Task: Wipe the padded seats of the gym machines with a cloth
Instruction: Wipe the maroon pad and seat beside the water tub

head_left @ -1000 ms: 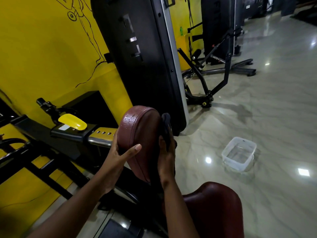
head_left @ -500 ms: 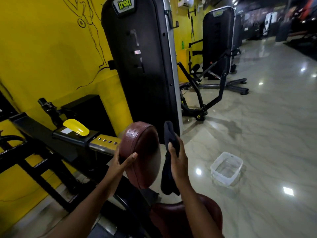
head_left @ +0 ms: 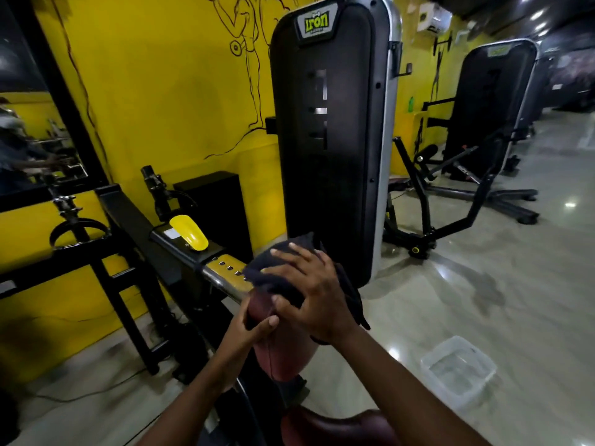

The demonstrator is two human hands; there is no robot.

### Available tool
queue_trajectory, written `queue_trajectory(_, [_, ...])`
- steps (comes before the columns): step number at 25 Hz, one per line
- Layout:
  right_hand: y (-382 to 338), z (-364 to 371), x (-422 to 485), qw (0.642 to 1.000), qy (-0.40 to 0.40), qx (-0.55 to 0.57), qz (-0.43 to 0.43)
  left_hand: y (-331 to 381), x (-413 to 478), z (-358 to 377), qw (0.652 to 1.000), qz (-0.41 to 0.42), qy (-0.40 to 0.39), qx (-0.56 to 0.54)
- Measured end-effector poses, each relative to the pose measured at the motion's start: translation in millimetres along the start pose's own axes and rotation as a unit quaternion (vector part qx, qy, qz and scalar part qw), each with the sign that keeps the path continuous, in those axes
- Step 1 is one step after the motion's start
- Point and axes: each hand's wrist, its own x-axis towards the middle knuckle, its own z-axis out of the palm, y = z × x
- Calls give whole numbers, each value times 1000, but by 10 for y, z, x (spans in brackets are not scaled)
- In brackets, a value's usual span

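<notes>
My left hand [head_left: 254,329] grips the left side of the upright maroon pad [head_left: 283,358], fingers curled round its edge, just below the yellow adjustment lever [head_left: 189,232] on the machine's black arm. My right hand [head_left: 309,291] lies spread over the dark cloth [head_left: 273,275], pressing it flat onto the top of that pad, with a loose end of cloth hanging down the right side. Lower right, the maroon seat [head_left: 341,426] sits at the bottom edge, and a clear plastic tub [head_left: 457,371] stands on the glossy floor [head_left: 515,300].
</notes>
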Motion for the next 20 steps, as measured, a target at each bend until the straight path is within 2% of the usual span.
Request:
queue_trajectory(3, [101, 2, 42, 999, 25, 28, -23, 32, 21, 8, 1000, 1, -6, 19])
queue_trajectory(5, [299, -5, 63, 993, 51, 106, 10, 54, 33, 43, 1000, -8, 9, 18])
queue_trajectory(7, [475, 61, -48, 972, 65, 208, 84, 49, 12, 73, 999, -17, 25, 15])
queue_trajectory(10, [622, 311, -353, 895, 112, 312, 297, 29, 32, 57, 999, -17, 19, 37])
queue_trajectory(12, [641, 517, -618, 839, 119, 343, 406, 31, 23, 64, 999, -14, 20, 45])
queue_trajectory(16, [686, 785, -1041, 770, 126, 405, 477, -12, 31, 118, 998, -7, 43, 50])
queue_trajectory(20, [374, 1038, -1330, 691, 195, 476, 507, -42, 26, 85, 997, -12, 54, 46])
